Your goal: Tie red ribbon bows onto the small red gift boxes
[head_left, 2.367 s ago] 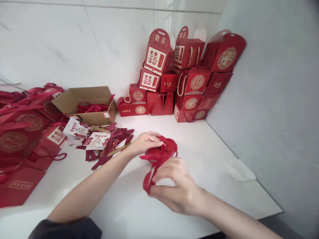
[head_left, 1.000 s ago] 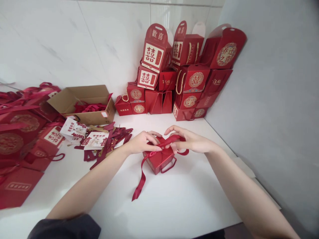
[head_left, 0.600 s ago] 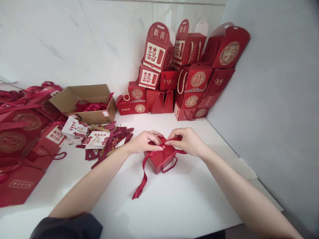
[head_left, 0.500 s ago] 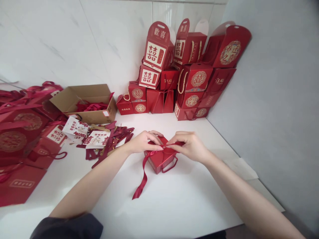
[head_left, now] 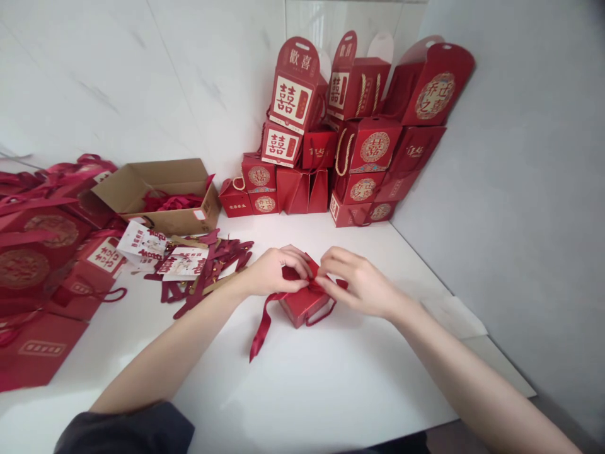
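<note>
A small red gift box [head_left: 302, 304] stands on the white table [head_left: 331, 378], with a dark red ribbon [head_left: 261, 326] crossing its top and one long tail trailing toward me on the left. My left hand [head_left: 274, 271] rests on the box's left top, fingers pinched on the ribbon. My right hand [head_left: 359, 284] meets it from the right, fingertips pinched on the ribbon at the middle of the lid. A red loop handle hangs at the box's front.
Stacked red gift boxes and bags [head_left: 350, 132] fill the back corner. An open cardboard box [head_left: 161, 195] holds red ribbons. Loose ribbons and printed cards [head_left: 189, 265] lie left of the hands. Flat red bags [head_left: 38, 271] pile at the far left. A white paper [head_left: 454, 315] lies right.
My right hand came from below the ribbon bundle to the box's top and closed in on my left hand. The box now sits on the table with the ribbon tail drawn shorter.
</note>
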A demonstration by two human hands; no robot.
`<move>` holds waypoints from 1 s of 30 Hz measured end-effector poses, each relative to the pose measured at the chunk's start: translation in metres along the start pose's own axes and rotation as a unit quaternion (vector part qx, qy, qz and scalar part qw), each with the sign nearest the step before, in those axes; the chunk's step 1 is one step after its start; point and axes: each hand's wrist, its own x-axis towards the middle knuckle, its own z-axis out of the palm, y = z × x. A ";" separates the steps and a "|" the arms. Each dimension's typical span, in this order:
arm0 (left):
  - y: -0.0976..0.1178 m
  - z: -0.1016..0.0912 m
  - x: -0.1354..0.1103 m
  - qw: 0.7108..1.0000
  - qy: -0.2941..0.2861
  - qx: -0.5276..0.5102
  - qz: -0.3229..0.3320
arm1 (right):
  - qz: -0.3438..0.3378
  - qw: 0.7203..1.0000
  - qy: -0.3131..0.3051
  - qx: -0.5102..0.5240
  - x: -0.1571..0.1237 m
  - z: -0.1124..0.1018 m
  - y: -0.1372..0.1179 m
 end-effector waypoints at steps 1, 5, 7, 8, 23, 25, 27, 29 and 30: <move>0.006 0.000 -0.001 0.999 0.005 0.033 0.009 | 0.021 0.999 0.025 0.037 0.003 0.002 0.003; 0.027 -0.001 -0.007 0.989 0.010 0.146 0.015 | 0.066 0.980 0.014 0.190 0.014 0.010 0.014; 0.032 -0.003 -0.011 0.977 -0.002 0.211 0.028 | 0.067 0.972 -0.023 0.222 0.017 0.012 0.016; 0.032 -0.004 -0.013 0.967 -0.007 0.251 0.040 | 0.060 0.973 -0.037 0.219 0.018 0.013 0.016; 0.005 -0.002 -0.019 0.912 0.084 0.347 0.201 | -0.011 0.982 -0.117 0.151 0.036 0.013 0.033; 0.005 -0.002 -0.020 0.905 0.092 0.365 0.197 | -0.015 0.984 -0.113 0.140 0.035 0.011 0.032; 0.006 -0.001 -0.021 0.901 0.083 0.385 0.181 | -0.017 0.983 -0.121 0.134 0.035 0.009 0.030; 0.008 -0.001 -0.021 0.906 0.069 0.389 0.148 | -0.014 0.982 -0.138 0.130 0.035 0.006 0.028; 0.009 0.000 -0.021 0.914 0.064 0.381 0.127 | -0.010 0.981 -0.144 0.127 0.035 0.005 0.027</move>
